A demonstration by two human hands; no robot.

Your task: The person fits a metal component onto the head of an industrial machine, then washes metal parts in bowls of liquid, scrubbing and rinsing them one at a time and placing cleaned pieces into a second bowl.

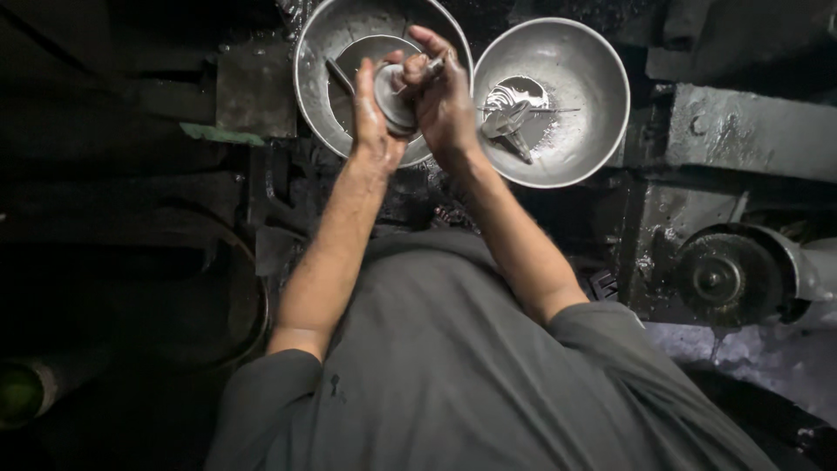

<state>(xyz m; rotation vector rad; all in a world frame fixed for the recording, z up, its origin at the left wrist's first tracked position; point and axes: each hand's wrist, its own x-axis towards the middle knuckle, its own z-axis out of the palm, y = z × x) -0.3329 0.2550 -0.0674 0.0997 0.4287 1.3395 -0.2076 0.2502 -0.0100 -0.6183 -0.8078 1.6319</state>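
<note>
Head cam looks straight down at both bare hands, raised over a metal bowl at 12 o'clock. Left hand [370, 109] is curled shut round a small round metal disc-like part [394, 100], palm behind it, fingers wrapped on its rim. Right hand [445, 96] is closed too, fingers bent tight on a thin tool [429, 68] w/ its tip pressed to the part's face; what kind of tool, can't tell, mostly hidden by the fingers. Part sits btwn the two hands, touching both, above the near edge of the left bowl [314, 61].

That bowl is grey, greasy, w/ a smaller dish or plate [370, 48] lying inside it. Just beside it at 1 o'clock, rims near touching, is a second metal bowl [593, 87] holding a bit of shiny liquid, a thin rod & a small metal piece [510, 122]. At 3 o'clock, well apart, a dark round wheel [728, 277] on a machine. Grimy black bench all round; green scrap [218, 133] at 10 o'clock. Grey shirt [453, 375] fills 6 o'clock.
</note>
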